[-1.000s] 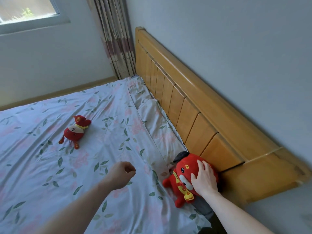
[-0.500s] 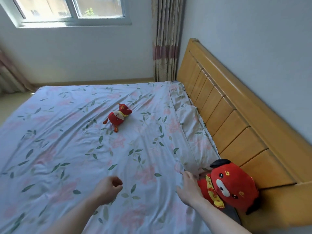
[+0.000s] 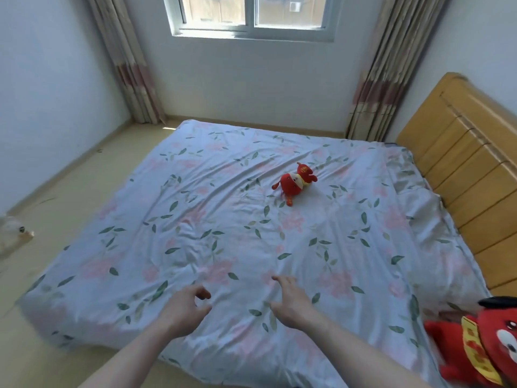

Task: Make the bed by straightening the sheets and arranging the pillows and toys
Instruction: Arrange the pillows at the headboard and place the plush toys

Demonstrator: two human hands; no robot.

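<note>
Head view, left hand (image 3: 183, 310), right hand (image 3: 292, 303), sheet (image 3: 223, 247)

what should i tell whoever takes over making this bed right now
Left hand: loosely curled over the floral sheet, holding nothing.
Right hand: open, fingers reaching forward low over the sheet, holding nothing.
Large red plush toy sits at the near end of the wooden headboard. Small red plush toy lies mid-bed.
Done: sheet spread over the mattress.
Left: smooth the wrinkles, tidy the bunched fabric by the headboard, place the small toy. No separate pillow is clearly in view.
</note>
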